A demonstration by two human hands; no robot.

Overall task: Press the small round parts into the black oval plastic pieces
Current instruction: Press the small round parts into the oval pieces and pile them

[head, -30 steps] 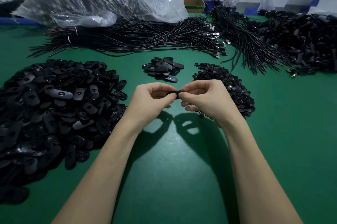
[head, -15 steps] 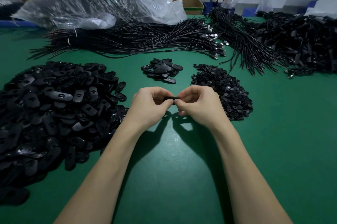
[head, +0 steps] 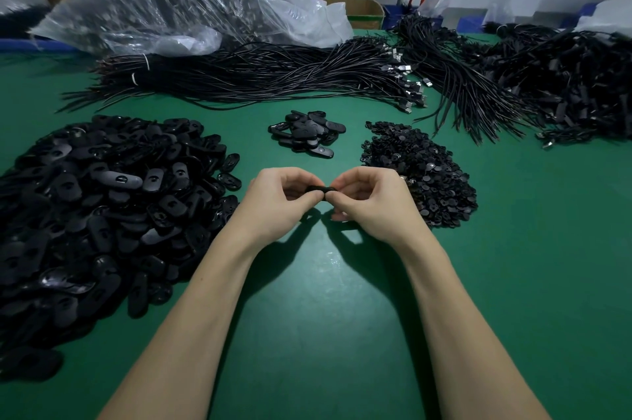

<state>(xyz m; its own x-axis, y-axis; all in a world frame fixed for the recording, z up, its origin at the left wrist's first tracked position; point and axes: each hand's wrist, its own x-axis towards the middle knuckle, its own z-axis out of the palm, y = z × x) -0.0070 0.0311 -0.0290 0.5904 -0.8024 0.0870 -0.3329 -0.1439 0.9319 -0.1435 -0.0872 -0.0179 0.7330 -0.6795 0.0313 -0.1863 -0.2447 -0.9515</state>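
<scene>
Fingers: those of the left hand (head: 278,202) and the right hand (head: 371,202) curl inward, tips meeting, pinching one black oval piece (head: 316,189) between them.
Oval piece: held above the green tabletop (head: 325,317), mostly hidden by the fingertips; whether a round part sits in it cannot be told.
Left heap: large pile of oval pieces (head: 102,214) on the tabletop, beside the left forearm.
Small heap: a few oval pieces (head: 307,137) beyond the hands.
Right heap: small round parts (head: 420,173), just behind the right hand.
Background: bundled black cables (head: 273,77) and a clear plastic bag (head: 188,2) at the far edge.
</scene>
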